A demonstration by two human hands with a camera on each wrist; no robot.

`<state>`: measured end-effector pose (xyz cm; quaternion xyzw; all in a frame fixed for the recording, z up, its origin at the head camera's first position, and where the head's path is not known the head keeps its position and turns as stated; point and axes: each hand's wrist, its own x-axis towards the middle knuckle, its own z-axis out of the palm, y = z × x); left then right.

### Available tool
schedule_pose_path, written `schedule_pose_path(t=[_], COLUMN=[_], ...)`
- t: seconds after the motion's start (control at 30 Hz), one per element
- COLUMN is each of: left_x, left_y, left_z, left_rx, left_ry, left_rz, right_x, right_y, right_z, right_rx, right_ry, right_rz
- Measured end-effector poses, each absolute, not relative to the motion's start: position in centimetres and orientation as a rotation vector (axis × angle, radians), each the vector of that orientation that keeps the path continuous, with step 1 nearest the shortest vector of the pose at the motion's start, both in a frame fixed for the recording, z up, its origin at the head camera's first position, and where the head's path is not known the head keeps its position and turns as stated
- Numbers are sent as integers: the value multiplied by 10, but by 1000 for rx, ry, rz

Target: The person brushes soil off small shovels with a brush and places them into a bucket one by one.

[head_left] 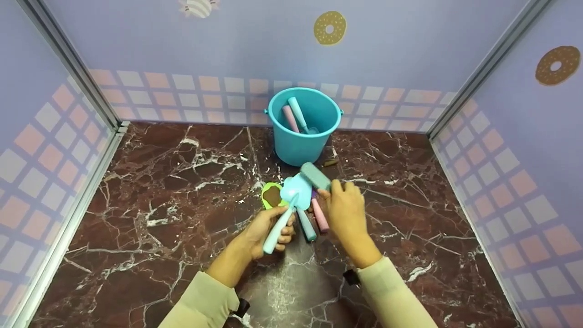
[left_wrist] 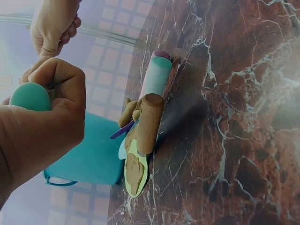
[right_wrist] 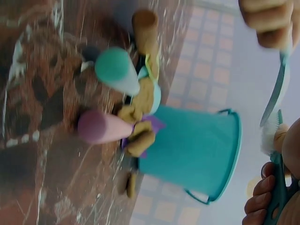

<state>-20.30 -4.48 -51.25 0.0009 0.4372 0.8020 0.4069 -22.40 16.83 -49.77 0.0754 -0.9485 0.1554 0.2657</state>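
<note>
Head view, with both wrist views: two hands at work just in front of a blue bucket (head_left: 298, 150) on a dark marbled tabletop (head_left: 446, 264). The left hand (head_left: 259, 232) grasps a pale blue shovel (head_left: 297, 191) by its handle, the blade raised toward the bucket's near side. The right hand (head_left: 347, 207) grips a green brush (head_left: 315, 176), its fingers wrapped round the handle and its bristles at the edge of the blade; whether they press or barely touch cannot be told. Below the raised blade, in front of the bucket, lie a lime spade (head_left: 266, 191) bearing a brown lump (head_left: 273, 197), a teal-handled spade (head_left: 307, 225) and a pink-handled spade (head_left: 320, 216) with lumpy brown pieces (right_wrist: 140, 140) on its purple blade. A small brown scrap (head_left: 330, 162) rests just right of the bucket's foot. Inside the bucket, a pink handle (head_left: 290, 118) and a mint handle (head_left: 298, 111) lean toward its far left rim.

Likely faults: a hard brush stroke could twist the shovel, since it is held by the handle alone and its blade appears unsupported. Any residue swept off would probably fall onto the spades in front of the bucket or scatter toward its foot. Lowering either hand could knock the crowded handles, tipping the brown pieces off their blades. An overlong outward stroke could strike the bucket and jostle its contents.
</note>
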Motion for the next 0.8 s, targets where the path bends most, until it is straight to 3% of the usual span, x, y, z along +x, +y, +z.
schedule_pose_path(t=[0.4, 0.8], left_x=[-204, -202], left_y=[-46, -50], left_z=[-514, -516], left_rx=[-22, 19], left_ry=[1076, 1139], left_rz=[2041, 1997], right_x=[-189, -231], right_y=[141, 170], right_z=[-494, -500], right_rx=[481, 245], right_ry=[-2540, -2561], right_rz=[441, 404])
